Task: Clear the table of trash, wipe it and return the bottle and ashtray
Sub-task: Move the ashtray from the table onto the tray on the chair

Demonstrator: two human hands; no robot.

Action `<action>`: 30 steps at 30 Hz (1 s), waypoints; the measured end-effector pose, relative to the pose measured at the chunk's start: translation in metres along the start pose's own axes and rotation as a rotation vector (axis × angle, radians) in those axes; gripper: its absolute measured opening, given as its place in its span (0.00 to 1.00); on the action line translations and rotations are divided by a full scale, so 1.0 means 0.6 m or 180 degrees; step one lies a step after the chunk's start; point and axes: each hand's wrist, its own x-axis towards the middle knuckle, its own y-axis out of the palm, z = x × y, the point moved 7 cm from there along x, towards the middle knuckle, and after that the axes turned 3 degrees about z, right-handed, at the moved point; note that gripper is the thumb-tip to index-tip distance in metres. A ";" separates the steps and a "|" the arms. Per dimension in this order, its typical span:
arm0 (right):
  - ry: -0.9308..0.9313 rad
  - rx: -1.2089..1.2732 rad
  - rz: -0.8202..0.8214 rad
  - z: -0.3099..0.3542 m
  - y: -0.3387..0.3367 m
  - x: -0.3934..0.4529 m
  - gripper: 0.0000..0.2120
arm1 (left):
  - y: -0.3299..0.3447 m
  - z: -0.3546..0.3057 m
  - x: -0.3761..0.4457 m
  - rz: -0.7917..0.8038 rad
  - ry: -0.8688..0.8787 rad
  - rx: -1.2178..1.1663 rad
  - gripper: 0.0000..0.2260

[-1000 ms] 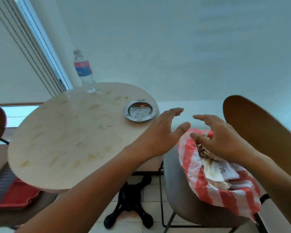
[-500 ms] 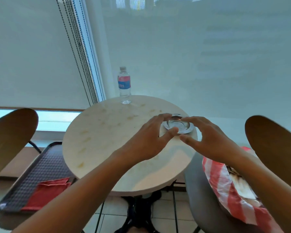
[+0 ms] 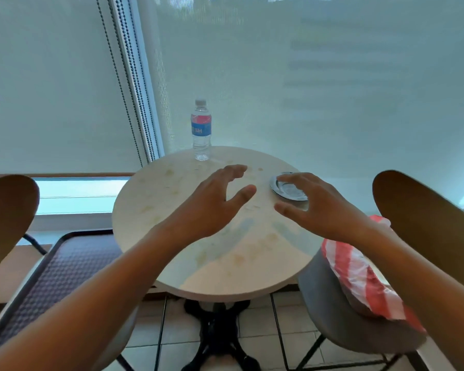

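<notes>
A round beige table [image 3: 212,269] with yellowish stains stands before me. At its far edge a clear water bottle [image 3: 201,129] with a red and blue label stands upright. A round metal ashtray [image 3: 287,189] lies at the right side of the table. My left hand [image 3: 214,202] hovers over the table's middle, fingers spread and empty. Above the near edge of the ashtray my right hand [image 3: 316,207] hovers with spread fingers, partly hiding the ashtray. Whether it touches the ashtray I cannot tell.
A red and white striped plastic bag [image 3: 359,277] lies on the grey chair [image 3: 340,328] at right. A dark tray [image 3: 59,277] rests on the chair at left. Wooden chair backs [image 3: 426,226] flank the table. A window blind is behind.
The view has swung from the bag on the right chair to the table. Both hands moved from over the bag to above the table and spread apart near the ashtray.
</notes>
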 end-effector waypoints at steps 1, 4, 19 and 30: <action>0.0021 -0.0017 -0.0015 0.004 0.001 -0.002 0.27 | -0.003 0.002 -0.002 0.0011 0.0030 -0.0010 0.25; 0.0082 -0.0091 -0.0041 0.015 0.005 -0.011 0.27 | -0.009 0.005 -0.008 0.0073 0.0126 -0.0020 0.25; 0.0209 -0.0032 -0.0067 -0.007 -0.016 -0.021 0.25 | 0.017 -0.011 0.012 0.0231 0.0221 -0.0031 0.24; 0.0430 0.0017 -0.0002 -0.115 -0.040 0.019 0.24 | 0.073 -0.013 0.099 0.0371 -0.0243 -0.0021 0.19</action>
